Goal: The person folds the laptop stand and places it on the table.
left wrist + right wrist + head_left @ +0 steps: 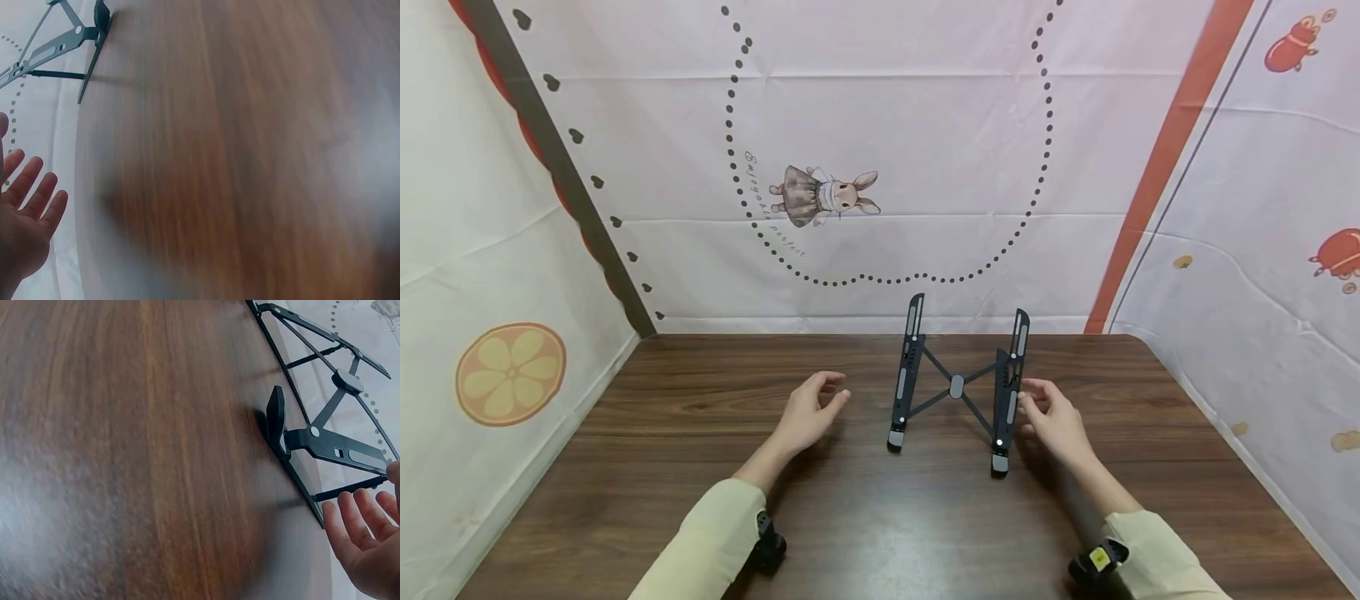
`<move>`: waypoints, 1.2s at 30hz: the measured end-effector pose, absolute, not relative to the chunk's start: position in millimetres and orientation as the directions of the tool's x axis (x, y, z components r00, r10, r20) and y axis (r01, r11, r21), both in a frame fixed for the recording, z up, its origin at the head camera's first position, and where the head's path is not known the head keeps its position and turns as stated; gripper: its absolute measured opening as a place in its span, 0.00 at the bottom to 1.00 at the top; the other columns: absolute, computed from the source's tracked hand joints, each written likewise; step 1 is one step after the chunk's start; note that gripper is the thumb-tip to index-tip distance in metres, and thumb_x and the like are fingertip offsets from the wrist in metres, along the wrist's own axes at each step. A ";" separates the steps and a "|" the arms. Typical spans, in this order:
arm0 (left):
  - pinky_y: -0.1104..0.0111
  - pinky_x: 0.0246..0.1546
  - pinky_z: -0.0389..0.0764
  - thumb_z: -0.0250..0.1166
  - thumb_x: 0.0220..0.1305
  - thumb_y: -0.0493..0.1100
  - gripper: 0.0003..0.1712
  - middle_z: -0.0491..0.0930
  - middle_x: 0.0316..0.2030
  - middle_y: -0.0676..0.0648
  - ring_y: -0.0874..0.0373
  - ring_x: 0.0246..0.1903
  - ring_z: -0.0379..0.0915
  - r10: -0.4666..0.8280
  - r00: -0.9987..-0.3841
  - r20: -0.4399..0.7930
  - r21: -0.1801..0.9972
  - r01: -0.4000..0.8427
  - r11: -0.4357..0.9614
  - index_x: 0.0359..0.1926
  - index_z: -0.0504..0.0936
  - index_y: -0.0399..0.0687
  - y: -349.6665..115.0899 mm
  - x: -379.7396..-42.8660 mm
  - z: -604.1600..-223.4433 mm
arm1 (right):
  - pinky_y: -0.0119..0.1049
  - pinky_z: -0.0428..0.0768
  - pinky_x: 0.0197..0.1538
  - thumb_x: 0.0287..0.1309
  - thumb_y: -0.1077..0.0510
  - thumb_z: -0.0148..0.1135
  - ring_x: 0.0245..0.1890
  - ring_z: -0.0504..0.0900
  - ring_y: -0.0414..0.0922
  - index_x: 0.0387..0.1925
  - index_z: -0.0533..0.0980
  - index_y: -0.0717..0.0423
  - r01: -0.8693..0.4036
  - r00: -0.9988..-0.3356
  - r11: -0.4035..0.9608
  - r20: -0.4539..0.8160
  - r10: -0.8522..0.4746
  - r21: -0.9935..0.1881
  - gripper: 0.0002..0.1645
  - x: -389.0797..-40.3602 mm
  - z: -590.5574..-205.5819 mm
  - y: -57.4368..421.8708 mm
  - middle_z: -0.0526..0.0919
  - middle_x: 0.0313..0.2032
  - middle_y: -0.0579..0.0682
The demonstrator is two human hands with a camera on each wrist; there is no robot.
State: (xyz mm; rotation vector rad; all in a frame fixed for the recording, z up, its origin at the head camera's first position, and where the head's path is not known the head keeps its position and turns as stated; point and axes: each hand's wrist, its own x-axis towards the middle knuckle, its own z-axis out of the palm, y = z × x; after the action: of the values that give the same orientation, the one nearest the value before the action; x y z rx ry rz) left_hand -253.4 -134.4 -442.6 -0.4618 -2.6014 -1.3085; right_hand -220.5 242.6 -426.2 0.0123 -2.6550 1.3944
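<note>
Stand (957, 387) unfolded on the table (887, 533), X-brace (957, 385) spread. Left hand (805, 415) apart from it, fingers (827, 380) loose; right hand (1058, 423) at its right rail (1006, 400), contact unclear.

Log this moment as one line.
black stand: unfolded on wooden table | left hand: empty, apart from stand | right hand: at stand's right side, contact unclear

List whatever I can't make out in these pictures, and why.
- Right wrist: the right edge cuts off part of the right hand, so whether it grips the stand is unclear.
- Left wrist: the left edge crops the left hand; the top and left edges crop the stand.
- Left wrist: blur hides the grain of the table.
- Head: the yellow label is too small to read.
</note>
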 end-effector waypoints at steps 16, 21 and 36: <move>0.63 0.46 0.76 0.59 0.63 0.47 0.18 0.79 0.44 0.50 0.57 0.45 0.74 0.134 -0.972 0.191 0.853 0.232 0.467 0.51 0.76 0.44 -103.3 -259.0 -444.7 | 0.39 0.81 0.40 0.66 0.50 0.48 0.49 0.76 0.56 0.62 0.60 0.60 0.004 -0.997 0.440 0.028 0.067 -0.898 0.28 -218.3 -425.8 234.2 0.71 0.52 0.64; 0.61 0.46 0.76 0.60 0.63 0.46 0.17 0.79 0.44 0.48 0.55 0.44 0.75 0.126 -0.974 0.186 0.863 0.224 0.453 0.50 0.76 0.44 -96.3 -260.2 -443.1 | 0.39 0.81 0.40 0.66 0.54 0.49 0.47 0.76 0.54 0.62 0.60 0.61 0.007 -0.998 0.420 0.023 0.067 -0.908 0.27 -218.8 -425.6 233.3 0.71 0.52 0.64; 0.66 0.41 0.77 0.61 0.62 0.45 0.16 0.80 0.42 0.48 0.57 0.39 0.76 0.119 -0.985 0.125 0.902 0.163 0.401 0.49 0.77 0.44 -73.2 -268.2 -445.4 | 0.39 0.82 0.39 0.65 0.59 0.49 0.44 0.76 0.51 0.61 0.60 0.61 0.020 -0.998 0.436 0.008 0.063 -0.900 0.24 -217.6 -426.4 229.5 0.71 0.51 0.64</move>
State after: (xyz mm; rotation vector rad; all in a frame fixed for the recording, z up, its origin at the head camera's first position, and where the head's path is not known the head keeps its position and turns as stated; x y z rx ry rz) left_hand -268.2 -73.2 -445.4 -0.2609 -2.5948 -1.6773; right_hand -217.6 229.5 -426.4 -0.0766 -2.6274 1.6448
